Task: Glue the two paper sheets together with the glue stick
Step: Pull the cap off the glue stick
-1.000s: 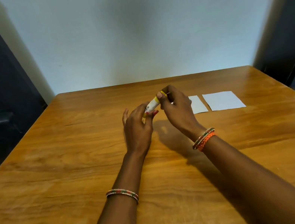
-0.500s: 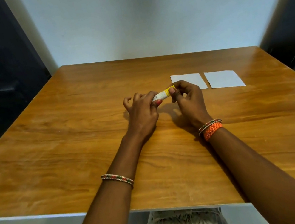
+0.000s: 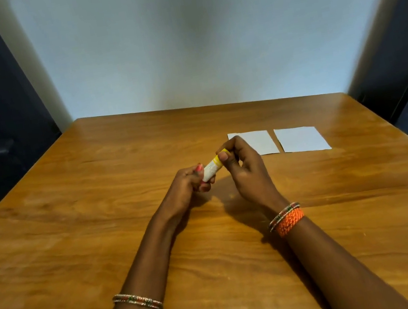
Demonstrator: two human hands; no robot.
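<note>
I've lifted the glue stick [image 3: 212,169] off the desk [image 3: 80,230] to mid-frame; left hand [image 3: 187,184] grips its body, right hand [image 3: 240,167] pinches the yellow cap end. Uncapping seems close. Both paper sheets [image 3: 301,138] lie untouched, upper right.

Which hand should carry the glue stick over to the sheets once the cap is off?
Probably the right hand. It pinches the yellow cap end of the glue stick and sits next to the two paper sheets at its side. The left hand grips the body, farther from them.
</note>
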